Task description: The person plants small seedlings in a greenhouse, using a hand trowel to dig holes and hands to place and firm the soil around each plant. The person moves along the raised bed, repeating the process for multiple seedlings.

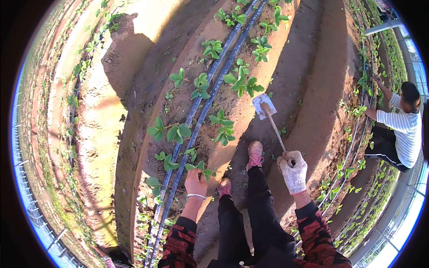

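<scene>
My left hand (195, 183), bare with a pale bracelet at the wrist, is closed at a small strawberry plant (201, 166) on the raised soil bed (214, 155). Leaves stick out past the fingers, which hide the stems. In a white knitted glove, my right hand (293, 171) grips a small flat-bladed hand spade (275, 129) by its hollow handle end. The blade, smeared with soil, points away from me over the furrow beside the bed. Twin drip irrigation tapes (202, 110) run along the bed just left of my left hand.
More strawberry plants (246, 83) grow on both sides of the tapes. My pink shoes (255, 154) stand in the furrow (301, 83). At the right, another person (400, 124) crouches with hands at the plants of the neighbouring bed (352, 134). A further planted bed (90, 100) lies left.
</scene>
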The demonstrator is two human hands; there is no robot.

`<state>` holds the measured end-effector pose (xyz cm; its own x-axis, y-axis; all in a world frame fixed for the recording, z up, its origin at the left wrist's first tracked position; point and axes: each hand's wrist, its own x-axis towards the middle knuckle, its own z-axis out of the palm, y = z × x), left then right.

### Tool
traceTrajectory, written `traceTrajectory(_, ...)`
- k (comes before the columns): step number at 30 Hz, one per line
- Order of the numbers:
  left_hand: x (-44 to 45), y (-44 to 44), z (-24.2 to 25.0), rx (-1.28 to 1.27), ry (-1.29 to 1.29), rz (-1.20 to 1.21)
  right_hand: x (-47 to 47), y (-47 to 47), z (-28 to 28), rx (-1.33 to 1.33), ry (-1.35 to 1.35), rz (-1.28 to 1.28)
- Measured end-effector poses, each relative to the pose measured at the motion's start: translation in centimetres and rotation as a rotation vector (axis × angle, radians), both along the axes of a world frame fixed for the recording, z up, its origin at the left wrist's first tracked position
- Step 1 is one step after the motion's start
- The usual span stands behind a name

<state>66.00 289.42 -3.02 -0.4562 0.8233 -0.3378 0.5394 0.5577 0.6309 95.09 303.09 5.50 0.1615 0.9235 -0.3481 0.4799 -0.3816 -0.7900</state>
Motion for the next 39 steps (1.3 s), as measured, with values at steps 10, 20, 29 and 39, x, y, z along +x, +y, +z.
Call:
traceTrajectory(10,-0.8,12.5,-11.1,-0.69,0.146,-0.064,-1.0,18.1,-6.7,0.114,-0.47,0.487)
traceTrajectory(20,-0.6,12.7,-14.3,-0.804,0.191,-0.015,-2.2,21.7,-10.7,0.113,-0.483,0.655)
traceTrajectory(29,-1.2,11.7,-16.1,-0.673,0.14,-0.028,-2.6,21.5,-11.2,0.069,-0.24,0.479)
traceTrajectory(39,-0.5,13.1,-13.9,-0.755,0.135,-0.009,-3.6,23.5,-9.7,0.094,-0.377,0.599)
